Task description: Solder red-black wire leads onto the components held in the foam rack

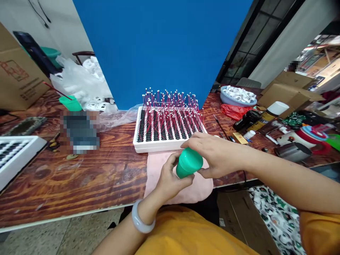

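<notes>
A small green plastic cup [189,163] is held just above a pink cloth [156,166] at the table's front edge. My left hand [170,179] grips it from below and from the left. My right hand [216,156] covers its top and right side with the fingers wrapped around it. Right behind the hands stands a white tray [148,146] filled with rows of small dark parts that have red wires with white tips sticking up.
Another white tray [16,152] lies at the left. A green cup with a red stick [70,103], plastic bags and a cardboard box [16,71] are at the back left. A bowl of white parts [237,95], boxes and tools crowd the right.
</notes>
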{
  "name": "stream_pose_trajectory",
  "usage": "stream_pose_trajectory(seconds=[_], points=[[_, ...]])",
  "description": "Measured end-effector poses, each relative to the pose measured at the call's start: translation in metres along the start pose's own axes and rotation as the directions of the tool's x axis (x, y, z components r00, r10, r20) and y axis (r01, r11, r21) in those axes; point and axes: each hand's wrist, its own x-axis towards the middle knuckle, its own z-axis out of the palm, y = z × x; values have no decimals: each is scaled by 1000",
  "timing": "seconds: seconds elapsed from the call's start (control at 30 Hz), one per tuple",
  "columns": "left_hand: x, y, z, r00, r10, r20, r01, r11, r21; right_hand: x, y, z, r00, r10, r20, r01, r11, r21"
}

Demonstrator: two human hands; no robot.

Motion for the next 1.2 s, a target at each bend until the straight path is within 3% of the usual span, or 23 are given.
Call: stream_pose_trajectory(seconds=[0.2, 0.33, 0.47, 0.53, 0.63, 0.7, 0.8, 1.03, 1.2], points=[[-3, -4, -7, 994, 92, -51, -95, 993, -67, 6, -9, -14, 1000, -3, 25, 2, 999, 35], [-5, -6, -13, 992, 111, -63, -114, 993, -35, -4, 1, -20, 998, 24, -65, -18, 995, 97], [-8, -5, -16, 987, 137, -80, -135, 990, 34, -18, 8, -19, 977, 126, -173, -84, 970, 228], [-8, -2, -15, 986, 140, -94, -135, 989, 55, -24, 5, -8, 962, 165, -219, -73, 924, 375], [-9, 1, -11, 982, 144, -124, -137, 988, 65, -28, -8, 21, 940, 102, -325, 79, 863, 499], [-9, -1, -8, 980, 152, -130, -146, 988, 54, -26, -17, 44, 925, -10, -381, 172, 903, 393], [-10, -9, -4, 980, 150, -129, -150, 989, 13, -19, -25, 69, 921, -100, -377, 204, 948, 245], [-14, -16, -2, 975, 140, -172, -149, 988, -43, -12, -28, 79, 911, -86, -404, 238, 908, 343], [-20, -12, -3, 951, 218, -218, -228, 974, -21, -15, -39, 88, 905, -32, -423, 244, 855, 457]])
